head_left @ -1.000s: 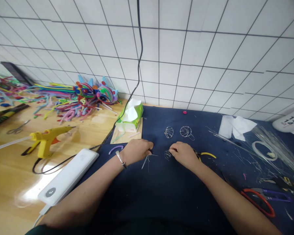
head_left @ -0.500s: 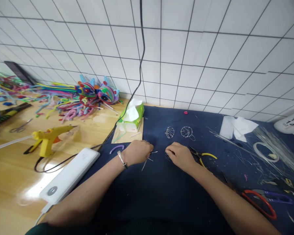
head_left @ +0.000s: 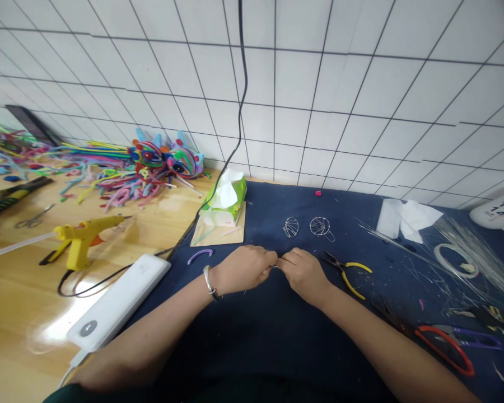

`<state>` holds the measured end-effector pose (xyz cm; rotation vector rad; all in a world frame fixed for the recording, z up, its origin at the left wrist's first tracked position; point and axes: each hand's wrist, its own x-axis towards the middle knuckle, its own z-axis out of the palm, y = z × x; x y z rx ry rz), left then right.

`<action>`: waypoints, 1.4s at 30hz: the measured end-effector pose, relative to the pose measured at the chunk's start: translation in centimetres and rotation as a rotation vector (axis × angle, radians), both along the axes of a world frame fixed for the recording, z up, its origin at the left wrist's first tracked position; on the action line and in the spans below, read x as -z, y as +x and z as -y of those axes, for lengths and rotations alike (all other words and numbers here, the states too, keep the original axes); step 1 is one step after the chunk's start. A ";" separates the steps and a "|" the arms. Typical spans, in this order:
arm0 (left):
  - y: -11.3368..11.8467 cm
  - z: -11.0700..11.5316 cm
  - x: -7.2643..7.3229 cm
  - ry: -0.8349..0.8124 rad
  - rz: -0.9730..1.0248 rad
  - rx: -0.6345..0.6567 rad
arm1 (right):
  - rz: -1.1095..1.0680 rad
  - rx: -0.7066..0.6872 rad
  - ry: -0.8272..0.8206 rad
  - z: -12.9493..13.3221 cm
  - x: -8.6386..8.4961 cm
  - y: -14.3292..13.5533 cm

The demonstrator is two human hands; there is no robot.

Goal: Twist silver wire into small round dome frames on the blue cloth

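Note:
My left hand and my right hand meet fingertip to fingertip over the dark blue cloth. Both are closed in a pinch. A short bit of thin silvery wire shows between them; the fingers cover most of it. Behind the hands lie two small round wire frames, the right-hand one with a loop sticking out. Just right of my right hand rest yellow-handled pliers. A purple curved strip lies beyond my left wrist.
On the left are a white power bank, a yellow glue gun and colourful pipe cleaners. A tissue pack stands behind my left hand. To the right lie loose wires, red-handled scissors and a white mug.
My hands have come together from a gap, the left moving right and the right slightly left. The wire ends that stuck out beside my left hand are now mostly hidden.

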<state>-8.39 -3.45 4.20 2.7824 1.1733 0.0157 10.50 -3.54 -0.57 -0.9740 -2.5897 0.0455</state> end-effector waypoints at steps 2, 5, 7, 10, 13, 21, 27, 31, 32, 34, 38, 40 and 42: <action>-0.2 -0.2 -0.1 -0.035 0.033 -0.001 | 0.002 0.003 0.002 -0.2 0.0 0.3; -0.4 -0.4 0.0 -0.058 0.063 -0.014 | 0.000 0.011 0.005 -0.3 -0.3 0.4; -0.3 -0.5 0.1 -0.047 0.066 -0.025 | -0.002 0.021 0.002 -0.3 -0.6 0.4; -0.1 -0.4 0.1 -0.026 0.072 -0.033 | -0.003 0.030 -0.002 -0.1 -0.7 0.2; 0.0 -0.5 0.2 -0.024 0.091 -0.029 | 0.005 0.028 0.014 0.0 -0.6 0.2; -0.2 -0.6 0.5 0.063 0.049 0.009 | 0.011 0.088 0.049 -0.2 -0.9 0.3; 0.9 -0.1 0.1 0.150 0.010 -0.028 | 0.079 0.145 0.054 0.1 -1.3 0.0; 1.4 0.1 0.1 0.147 0.012 -0.035 | 0.098 0.157 0.040 0.3 -1.3 0.0; 1.5 0.1 0.2 0.147 0.013 -0.039 | 0.097 0.163 0.030 0.3 -1.3 0.0; 1.5 0.1 0.3 0.143 0.012 -0.045 | 0.094 0.171 0.010 0.4 -1.1 0.1; 1.7 0.2 0.6 0.149 -0.004 -0.072 | 0.058 0.207 -0.031 0.3 -0.7 0.1; 1.7 0.3 0.8 0.163 -0.007 -0.088 | 0.019 0.235 -0.055 0.2 -0.5 0.1; 1.8 0.4 1.0 0.174 0.001 -0.106 | -0.031 0.262 -0.080 0.1 -0.4 0.1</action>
